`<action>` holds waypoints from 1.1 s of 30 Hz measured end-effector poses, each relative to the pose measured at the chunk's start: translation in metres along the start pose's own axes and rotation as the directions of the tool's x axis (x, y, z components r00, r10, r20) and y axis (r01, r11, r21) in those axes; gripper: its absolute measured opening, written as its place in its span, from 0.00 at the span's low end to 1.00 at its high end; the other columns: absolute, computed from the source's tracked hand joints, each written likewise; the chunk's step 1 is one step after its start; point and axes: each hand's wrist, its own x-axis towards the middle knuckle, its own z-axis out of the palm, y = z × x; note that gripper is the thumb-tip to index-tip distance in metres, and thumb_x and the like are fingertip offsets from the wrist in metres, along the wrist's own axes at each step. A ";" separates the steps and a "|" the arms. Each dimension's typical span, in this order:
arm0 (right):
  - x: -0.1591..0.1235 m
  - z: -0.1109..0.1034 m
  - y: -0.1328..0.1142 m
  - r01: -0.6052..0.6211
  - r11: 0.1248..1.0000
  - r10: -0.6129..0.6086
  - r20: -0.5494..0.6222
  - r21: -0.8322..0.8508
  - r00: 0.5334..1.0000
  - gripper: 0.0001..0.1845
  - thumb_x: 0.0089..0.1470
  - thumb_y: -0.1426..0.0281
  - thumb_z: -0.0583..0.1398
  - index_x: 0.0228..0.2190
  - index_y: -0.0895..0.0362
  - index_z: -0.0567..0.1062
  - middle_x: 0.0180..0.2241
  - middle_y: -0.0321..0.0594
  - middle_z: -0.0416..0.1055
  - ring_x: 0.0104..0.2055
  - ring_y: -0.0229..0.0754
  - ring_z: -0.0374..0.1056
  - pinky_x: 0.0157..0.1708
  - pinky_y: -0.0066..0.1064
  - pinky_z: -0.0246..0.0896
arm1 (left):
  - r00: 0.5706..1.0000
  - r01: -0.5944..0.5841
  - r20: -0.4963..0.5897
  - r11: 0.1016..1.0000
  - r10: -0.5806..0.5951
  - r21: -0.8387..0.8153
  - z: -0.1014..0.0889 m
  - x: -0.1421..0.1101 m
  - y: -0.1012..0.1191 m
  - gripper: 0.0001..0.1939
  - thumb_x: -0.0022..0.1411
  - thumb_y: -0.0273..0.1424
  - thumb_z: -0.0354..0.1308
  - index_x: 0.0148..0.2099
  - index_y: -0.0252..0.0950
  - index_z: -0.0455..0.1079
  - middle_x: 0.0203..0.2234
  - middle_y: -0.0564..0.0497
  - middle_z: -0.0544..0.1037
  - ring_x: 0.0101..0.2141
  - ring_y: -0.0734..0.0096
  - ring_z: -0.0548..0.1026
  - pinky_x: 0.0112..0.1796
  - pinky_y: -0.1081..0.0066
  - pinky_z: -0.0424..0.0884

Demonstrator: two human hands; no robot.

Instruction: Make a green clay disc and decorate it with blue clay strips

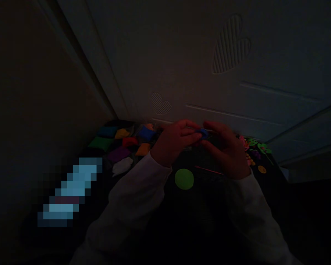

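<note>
A small lump of blue modelling clay is pinched between the thumb and fingers of my left hand. From the other side, the curved thumb and forefinger of my right hand close around the same piece. A thin pale line shows by the right fingers; I cannot tell what it is. Below the hands a flat, round, light green disc lies on the dark table. To its right is a slim pink stick.
Several packs of coloured clay, among them a purple pack and a white pack, lie at the left. Flower-like pieces, green leaf shapes and a small orange disc lie at the right. A pale panel with hearts rises behind.
</note>
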 end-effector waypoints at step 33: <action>-0.001 -0.004 -0.012 -0.014 0.987 0.001 -0.081 -0.159 0.997 0.12 0.48 0.70 0.58 0.38 0.53 0.70 0.34 0.37 0.72 0.35 0.38 0.67 0.36 0.34 0.63 | 0.969 -0.220 -0.028 0.905 0.247 0.364 -0.003 -0.007 0.007 0.10 0.49 0.31 0.59 0.36 0.37 0.74 0.29 0.52 0.77 0.31 0.71 0.74 0.35 0.73 0.68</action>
